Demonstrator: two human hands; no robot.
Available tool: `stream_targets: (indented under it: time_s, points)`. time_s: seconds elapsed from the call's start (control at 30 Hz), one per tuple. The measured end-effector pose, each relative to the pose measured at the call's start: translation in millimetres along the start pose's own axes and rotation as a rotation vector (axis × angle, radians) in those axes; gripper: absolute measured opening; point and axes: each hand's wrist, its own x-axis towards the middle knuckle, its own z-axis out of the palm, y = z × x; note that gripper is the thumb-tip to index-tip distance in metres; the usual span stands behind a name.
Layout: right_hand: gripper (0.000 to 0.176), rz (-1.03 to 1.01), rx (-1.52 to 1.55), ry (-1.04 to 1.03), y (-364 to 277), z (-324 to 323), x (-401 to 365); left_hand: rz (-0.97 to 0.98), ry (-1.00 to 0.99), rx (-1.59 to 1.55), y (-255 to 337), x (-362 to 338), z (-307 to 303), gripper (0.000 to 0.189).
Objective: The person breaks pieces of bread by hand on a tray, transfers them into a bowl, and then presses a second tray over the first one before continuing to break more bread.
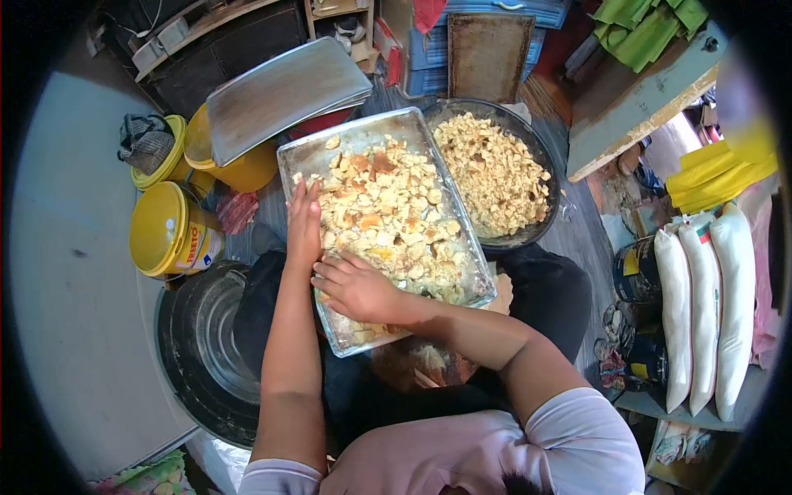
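A metal tray [334,332] lies tilted across my lap, covered with pale and browned torn bread-like pieces [384,210]. My left hand [304,229] rests along the tray's left side, fingers stretched out against the edge of the pieces. Lower down, my right hand [360,289] lies flat over the pieces with its fingers spread, pointing left towards my left wrist. Neither hand grips anything. Right behind the tray stands a round dark basin [551,198] full of similar, smaller pieces [493,173].
Stacked trays [285,91] lie over yellow buckets [198,153] at the upper left. A lidded yellow bucket [169,231] and an empty black basin [177,346] stand at the left. White sacks [705,313] are at the right, below a wooden board [639,99].
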Motion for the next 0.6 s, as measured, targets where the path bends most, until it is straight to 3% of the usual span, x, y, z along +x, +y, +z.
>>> stream_targets:
  time_s: [0.13,0.23,0.5,0.6]
  points:
    - [0.057,0.084,0.005,-0.061,-23.8,-3.8,-24.5,-0.042,-0.008,0.015,7.5,-9.5,-8.4,0.060]
    - [0.068,0.243,-0.048,-0.157,-38.4,-17.4,-49.2,-0.184,0.039,-0.001,3.1,-23.8,-11.5,0.063]
    - [0.073,0.259,-0.154,-0.143,-53.8,10.6,-61.6,-0.154,-0.058,0.015,32.2,-55.2,-9.5,0.066]
    - [0.071,0.253,-0.217,-0.166,-56.4,10.0,-56.3,-0.089,-0.086,0.151,36.0,-50.5,-6.1,0.065]
